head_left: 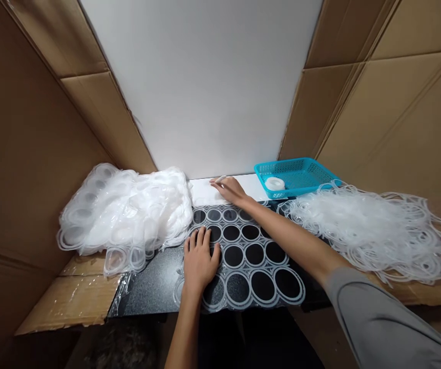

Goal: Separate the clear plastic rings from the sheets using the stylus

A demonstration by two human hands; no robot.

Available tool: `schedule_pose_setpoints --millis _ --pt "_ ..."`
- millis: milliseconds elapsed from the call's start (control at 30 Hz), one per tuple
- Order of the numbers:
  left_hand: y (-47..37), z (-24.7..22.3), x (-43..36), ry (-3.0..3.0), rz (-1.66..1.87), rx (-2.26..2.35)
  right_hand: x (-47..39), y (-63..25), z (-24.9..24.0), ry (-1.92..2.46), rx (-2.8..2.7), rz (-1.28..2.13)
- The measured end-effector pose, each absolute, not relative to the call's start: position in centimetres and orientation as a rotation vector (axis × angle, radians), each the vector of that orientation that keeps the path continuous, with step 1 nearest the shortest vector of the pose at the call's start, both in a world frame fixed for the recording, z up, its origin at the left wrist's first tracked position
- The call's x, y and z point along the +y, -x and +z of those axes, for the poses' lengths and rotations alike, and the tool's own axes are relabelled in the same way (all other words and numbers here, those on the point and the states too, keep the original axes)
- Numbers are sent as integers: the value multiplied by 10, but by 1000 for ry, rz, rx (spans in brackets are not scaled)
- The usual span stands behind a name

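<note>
A translucent white sheet of joined rings [244,256], looking like soft plastic or silicone gaskets in rows, lies flat on the dark speckled work surface. My left hand [200,259] rests palm down on the sheet's left side, fingers spread. Beyond the sheet's far edge, my right hand [228,188] hovers over or touches a white strip [201,190]; I cannot tell which. Its fingers pinch a thin white stick-like object [221,179] whose kind I cannot make out. The right forearm crosses above part of the sheet and hides it.
A pile of ring sheets [143,205] stands at left. At right lies a tangled heap of translucent strands [374,225]. Behind it, a blue basket [300,190] holds a small stack of white rings [274,183]. Cardboard walls [343,102] flank both sides, with a white panel [208,92] at the back.
</note>
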State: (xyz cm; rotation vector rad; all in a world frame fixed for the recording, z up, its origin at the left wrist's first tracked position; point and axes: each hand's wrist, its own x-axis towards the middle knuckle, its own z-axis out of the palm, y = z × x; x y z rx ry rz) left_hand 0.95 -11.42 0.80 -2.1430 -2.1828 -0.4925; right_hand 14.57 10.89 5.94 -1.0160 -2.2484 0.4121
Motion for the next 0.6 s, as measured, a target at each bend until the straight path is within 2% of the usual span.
schedule_pose_setpoints --millis 200,367,600 --pt "-11 11 -117 2284 -433 -2087 49 -163 15 974 -2240 721" --pt "-11 13 -115 2326 -420 -2117 45 -156 3 954 -2017 986" --pt "-7 10 -115 2327 -471 -2120 49 -155 1 929 -1976 1008"
